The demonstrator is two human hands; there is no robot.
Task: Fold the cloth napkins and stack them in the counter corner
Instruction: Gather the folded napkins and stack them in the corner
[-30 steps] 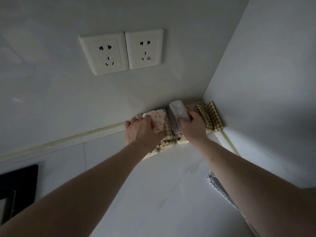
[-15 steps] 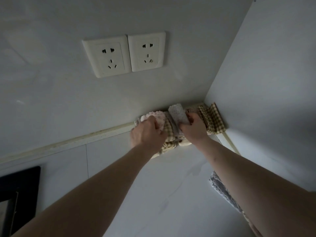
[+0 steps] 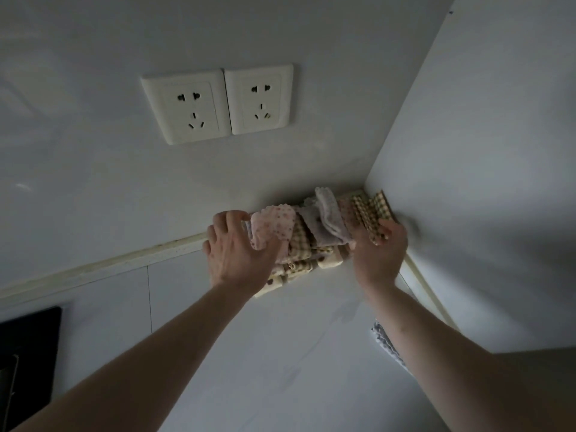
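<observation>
Hands bracket the row of folded floral, gingham and grey cloth napkins in the counter corner: left hand curls round the floral end, right hand pinches the gingham end; squeeze evenly inward, I'd judge.

I'm seeing a dim, greyish picture; right wall is catching soft light, edges bowing, slight blur throughout.

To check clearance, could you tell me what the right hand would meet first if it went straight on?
The right hand already grips the checked napkin; behind it, probably the corner wall.
</observation>
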